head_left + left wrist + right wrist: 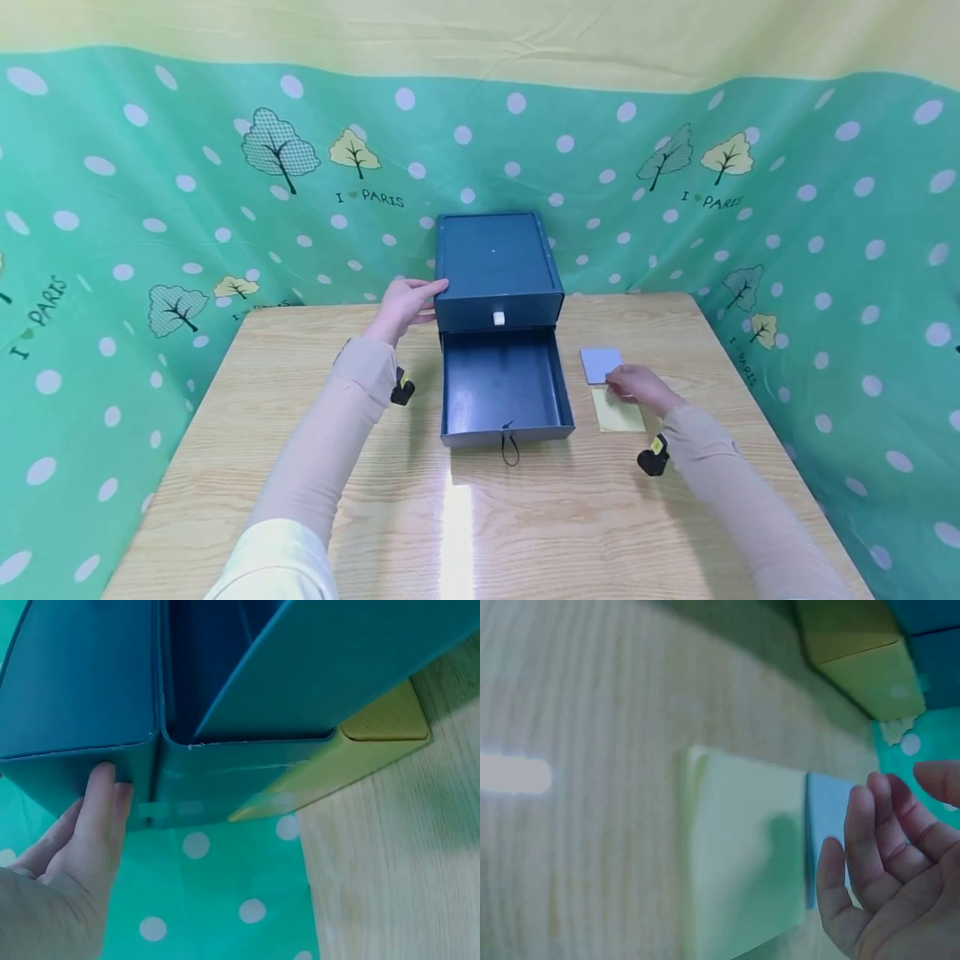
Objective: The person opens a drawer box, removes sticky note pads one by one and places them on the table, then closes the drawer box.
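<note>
At the lower edge, nearest the camera, a white sleeve (277,562) over a beige undersleeve (330,454), both on a left arm reaching across a wood-grain bench (375,517). Beyond, a dark blue cabinet (493,254) in front of a green dotted curtain (217,92). On its front, a closed upper drawer with a white knob (498,318); beneath, a lower drawer (502,379) pulled well out, with a thin dark loop hanging at the front. Lowest of all, in the left wrist view, a yellow base section (390,720).

At the cabinet's upper left side, near the front corner, the left grip (405,308), with fingers fairly straight, touching the wall rather than clenched. Best, probably, to press lightly there, enough to steady the cabinet without pushing it askew.

To the right of the lower drawer, flat on the bench, a blue note pad (597,362) and, just nearer the camera, a yellow note pad (618,417). Above them, the right grip (637,387), loosely bent, thumb apart, grasping nothing; contact with either pad impossible to tell. For handling either pad, likely safest to pinch the full thickness by opposite edges, so as not to peel away a top sheet
</note>
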`<state>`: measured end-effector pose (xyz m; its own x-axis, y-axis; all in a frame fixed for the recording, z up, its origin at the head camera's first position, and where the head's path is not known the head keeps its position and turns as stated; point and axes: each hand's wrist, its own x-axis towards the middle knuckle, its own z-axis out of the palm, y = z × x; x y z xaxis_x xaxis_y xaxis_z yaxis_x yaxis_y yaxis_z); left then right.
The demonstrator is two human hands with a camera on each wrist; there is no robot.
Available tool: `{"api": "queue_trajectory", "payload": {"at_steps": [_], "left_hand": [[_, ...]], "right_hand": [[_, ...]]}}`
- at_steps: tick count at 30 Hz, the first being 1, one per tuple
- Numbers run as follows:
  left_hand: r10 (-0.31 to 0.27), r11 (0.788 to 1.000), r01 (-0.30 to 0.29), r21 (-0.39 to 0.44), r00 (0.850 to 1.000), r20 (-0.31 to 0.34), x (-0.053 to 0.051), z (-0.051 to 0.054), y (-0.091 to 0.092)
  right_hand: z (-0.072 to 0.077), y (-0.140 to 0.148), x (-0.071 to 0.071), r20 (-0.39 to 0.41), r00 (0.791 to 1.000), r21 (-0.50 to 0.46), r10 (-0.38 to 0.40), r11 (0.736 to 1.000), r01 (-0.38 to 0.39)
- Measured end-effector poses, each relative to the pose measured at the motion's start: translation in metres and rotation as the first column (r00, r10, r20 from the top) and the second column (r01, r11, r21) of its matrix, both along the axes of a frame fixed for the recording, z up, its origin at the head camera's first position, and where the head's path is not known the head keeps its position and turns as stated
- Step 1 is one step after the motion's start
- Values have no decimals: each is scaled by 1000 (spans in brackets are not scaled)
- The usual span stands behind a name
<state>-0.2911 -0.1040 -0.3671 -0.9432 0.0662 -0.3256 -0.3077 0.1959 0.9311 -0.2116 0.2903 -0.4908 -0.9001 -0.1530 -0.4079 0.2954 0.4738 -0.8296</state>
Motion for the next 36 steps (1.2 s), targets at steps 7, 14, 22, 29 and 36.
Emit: {"api": "queue_trajectory", "payload": {"at_steps": [7,14,22,29,36], "left_hand": [[18,1000,-18,-2,1000,-9,0,0,0],[36,999,-36,18,999,-14,0,-2,1],[45,998,-45,33,999,-10,1,-4,1],[44,998,-44,35,999,-7,2,-4,0],[41,998,-41,54,999,-1,1,-6,0]], "right_hand": [[20,-4,-7,-13,1000,-190,3,982,-6],[37,-13,-9,-22,1000,-369,-15,929,6],[43,-25,-5,15,1000,-464,-4,886,10],[54,-38,2,14,997,-538,78,841,-58],[60,-50,8,-1,987,-497,162,856,-141]]}}
